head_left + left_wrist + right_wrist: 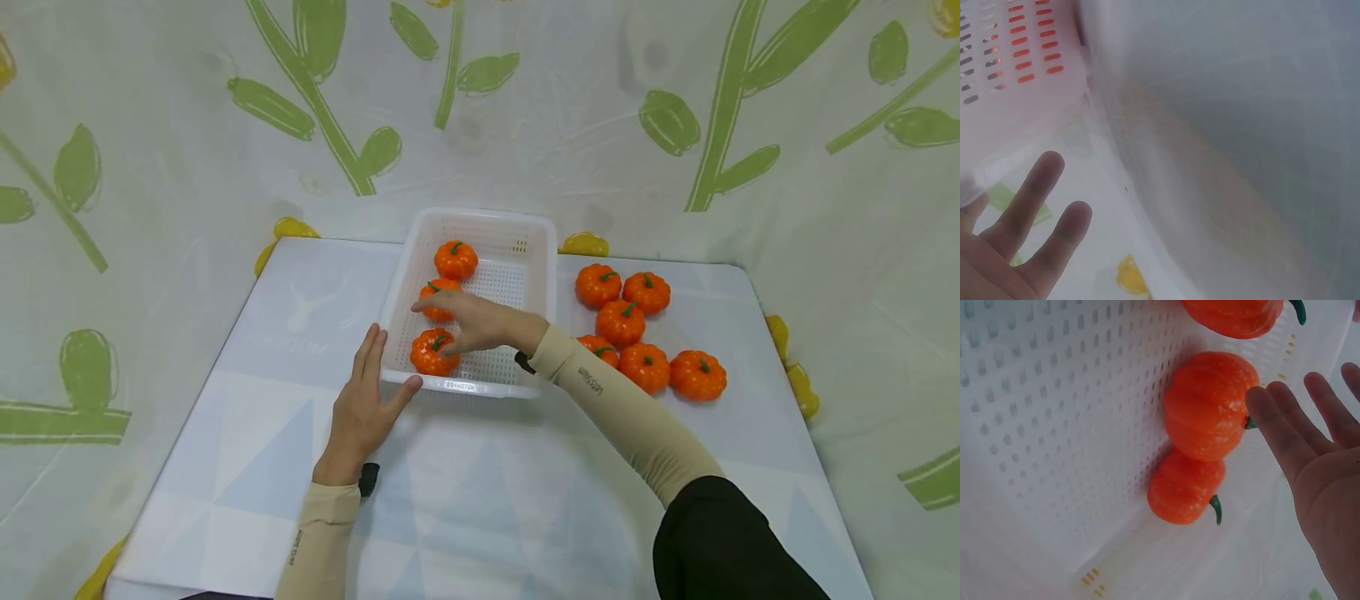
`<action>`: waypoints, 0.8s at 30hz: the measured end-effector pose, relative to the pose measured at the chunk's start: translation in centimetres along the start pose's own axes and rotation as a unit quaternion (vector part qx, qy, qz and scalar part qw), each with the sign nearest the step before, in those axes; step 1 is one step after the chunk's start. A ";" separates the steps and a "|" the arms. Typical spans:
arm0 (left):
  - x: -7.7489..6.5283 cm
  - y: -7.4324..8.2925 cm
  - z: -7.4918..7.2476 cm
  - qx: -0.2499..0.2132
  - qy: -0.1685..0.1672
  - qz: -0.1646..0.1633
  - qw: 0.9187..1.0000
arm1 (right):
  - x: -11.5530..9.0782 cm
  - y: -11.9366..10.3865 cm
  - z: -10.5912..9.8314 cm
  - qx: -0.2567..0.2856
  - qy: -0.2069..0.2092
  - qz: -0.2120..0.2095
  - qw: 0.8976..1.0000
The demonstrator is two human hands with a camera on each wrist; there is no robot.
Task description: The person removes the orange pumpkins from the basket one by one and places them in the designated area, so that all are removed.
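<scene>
A white perforated plastic basket [468, 387] stands at the back of the table with three small orange pumpkins in a row along its left side. The far one [456, 260] is in full view from the head. Fingers of my right hand [487, 323] partly cover the middle pumpkin [435, 289], and its thumb is close by the near pumpkin [431, 357]. In the right wrist view these fingers are spread and fairly straight, with no pumpkin gripped. My left hand [360, 423] is at the basket's near left corner, fingers extended along its outside and thumb at the front rim.
Several more orange pumpkins [645, 367] lie grouped on the table to the right of the basket, some partly behind my right sleeve [622, 408]. The table [480, 508] has a pale cloth with blue triangles. A leaf-printed curtain [525, 150] hangs behind.
</scene>
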State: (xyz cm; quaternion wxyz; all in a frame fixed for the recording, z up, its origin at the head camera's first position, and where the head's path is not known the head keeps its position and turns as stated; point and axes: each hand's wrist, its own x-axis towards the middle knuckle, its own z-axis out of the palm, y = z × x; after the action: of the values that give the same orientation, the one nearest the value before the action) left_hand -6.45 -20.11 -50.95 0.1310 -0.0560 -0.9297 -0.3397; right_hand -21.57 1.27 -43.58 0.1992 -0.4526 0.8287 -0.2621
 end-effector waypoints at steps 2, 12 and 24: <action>0.0 0.0 0.0 0.000 0.002 0.003 1.000 | 0.1 0.0 0.3 0.003 -0.015 0.005 1.000; 0.0 0.1 -0.1 -0.001 0.000 -0.001 1.000 | 0.4 0.2 1.7 -0.003 -0.073 0.024 0.997; 0.0 0.2 -0.1 -0.006 -0.003 -0.004 1.000 | 0.3 0.1 2.1 -0.028 -0.087 0.020 0.996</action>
State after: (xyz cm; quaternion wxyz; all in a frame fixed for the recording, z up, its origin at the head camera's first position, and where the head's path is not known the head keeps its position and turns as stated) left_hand -6.41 -20.05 -50.72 0.1271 -0.0543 -0.9283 -0.3452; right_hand -20.57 0.46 -45.33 0.2628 -0.4623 0.8243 -0.1943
